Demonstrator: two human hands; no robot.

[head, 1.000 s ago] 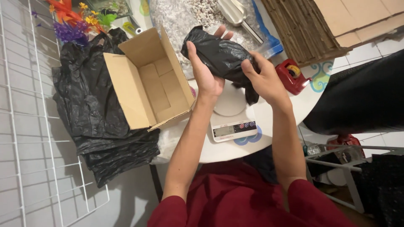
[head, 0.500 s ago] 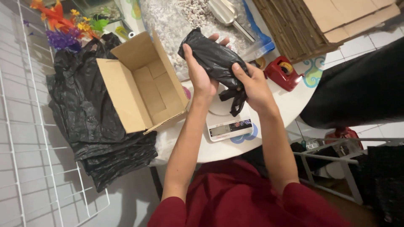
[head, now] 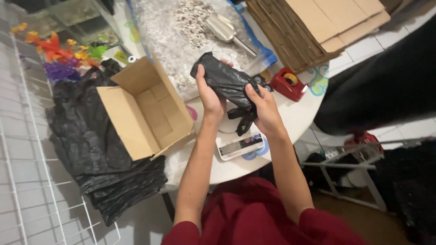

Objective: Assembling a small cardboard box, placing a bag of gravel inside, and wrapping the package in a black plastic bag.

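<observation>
Both hands (head: 236,102) grip black bag (head: 225,79), apparently above table edge (head: 304,122).

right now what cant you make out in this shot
Head view only:
- Contents of the black bag: opaque plastic, wrapped by the left hand and right hand.
- Scale display: too small, partly behind the forearms.
- Flat cardboard stack: cut off by the top edge.

A round white table (head: 299,120) is seen from above. An open cardboard box (head: 145,109), a small white scale (head: 240,146), a red tape dispenser (head: 289,84) and a clear bag of pebbles (head: 190,31) with a metal scoop (head: 225,30) are set on it. Black bags (head: 97,149) are draped over its left edge.
</observation>
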